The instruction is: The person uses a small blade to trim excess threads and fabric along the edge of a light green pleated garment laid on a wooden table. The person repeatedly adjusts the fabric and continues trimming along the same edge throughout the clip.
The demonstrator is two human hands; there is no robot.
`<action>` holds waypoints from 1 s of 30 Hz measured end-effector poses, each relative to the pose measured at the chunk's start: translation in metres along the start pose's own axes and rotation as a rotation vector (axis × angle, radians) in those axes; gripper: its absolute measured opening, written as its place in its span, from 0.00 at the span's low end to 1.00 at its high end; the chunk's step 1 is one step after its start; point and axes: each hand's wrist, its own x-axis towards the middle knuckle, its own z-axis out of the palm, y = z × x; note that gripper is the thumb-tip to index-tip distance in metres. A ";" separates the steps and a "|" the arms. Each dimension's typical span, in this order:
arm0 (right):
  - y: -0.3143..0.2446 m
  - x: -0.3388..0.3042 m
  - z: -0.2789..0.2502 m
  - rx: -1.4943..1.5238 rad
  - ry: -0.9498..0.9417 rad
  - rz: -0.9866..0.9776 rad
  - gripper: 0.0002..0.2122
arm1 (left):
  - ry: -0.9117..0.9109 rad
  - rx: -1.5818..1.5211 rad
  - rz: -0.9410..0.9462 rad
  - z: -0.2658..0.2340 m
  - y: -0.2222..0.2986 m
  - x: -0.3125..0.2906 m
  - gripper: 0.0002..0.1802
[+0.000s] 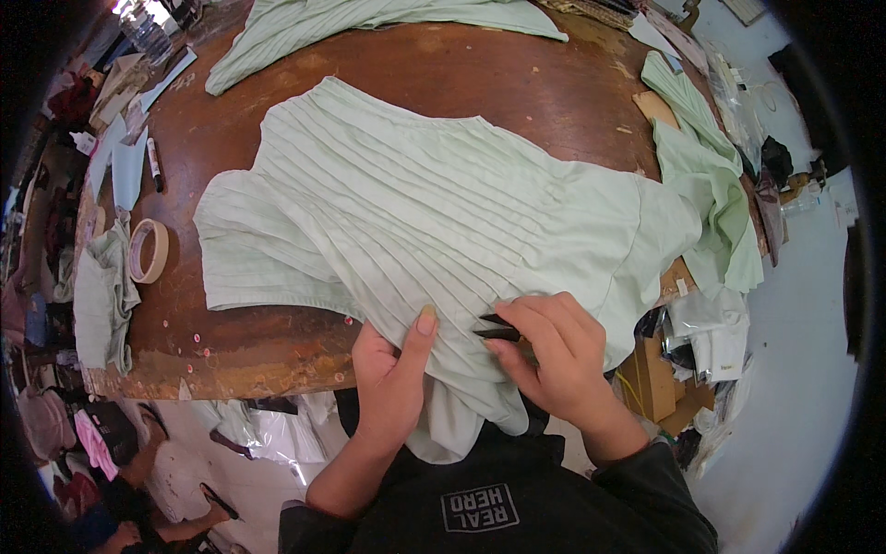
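A pale green pleated garment (397,194) lies spread over the table, its near part hanging over the front edge against me. My left hand (392,369) grips the cloth at that near part, thumb on top and the other fingers hidden beneath. In my right hand (554,355) is a small black tool, which looks like thread snips (498,330). Its two short tips stand a little apart and point left, close above the pleats. Whether they touch the cloth I cannot tell.
On the brown wooden table (249,355) a roll of masking tape (149,251), a marker (154,164) and folded cloth (106,295) lie at left. More pale green cloth lies at the far edge (369,18) and right (706,175). A cardboard box (651,379) stands below right.
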 end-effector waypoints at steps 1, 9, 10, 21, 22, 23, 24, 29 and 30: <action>-0.001 0.001 0.000 -0.030 0.006 -0.019 0.19 | 0.001 -0.004 0.001 -0.001 -0.001 0.000 0.22; 0.000 0.001 0.007 -0.055 0.071 -0.067 0.17 | 0.002 -0.088 -0.041 0.002 0.002 0.000 0.22; 0.001 0.001 0.009 -0.044 0.081 -0.067 0.17 | -0.004 -0.087 -0.034 0.002 0.001 0.000 0.22; -0.002 0.001 0.007 -0.052 0.081 -0.065 0.16 | -0.005 -0.120 -0.051 0.004 0.001 0.000 0.23; -0.001 0.000 0.007 -0.059 0.079 -0.063 0.16 | -0.005 -0.127 -0.051 0.004 0.001 0.000 0.23; -0.001 -0.001 0.006 -0.065 0.076 -0.061 0.16 | -0.004 -0.134 -0.051 0.004 0.001 0.000 0.23; -0.001 -0.001 0.006 -0.063 0.073 -0.060 0.16 | -0.004 -0.141 -0.051 0.005 0.001 0.000 0.23; -0.002 0.000 0.009 -0.033 0.097 -0.061 0.16 | 0.001 -0.111 -0.037 0.005 -0.001 0.000 0.23; -0.003 0.001 0.009 -0.022 0.098 -0.059 0.16 | 0.002 -0.100 -0.032 0.004 0.000 0.000 0.23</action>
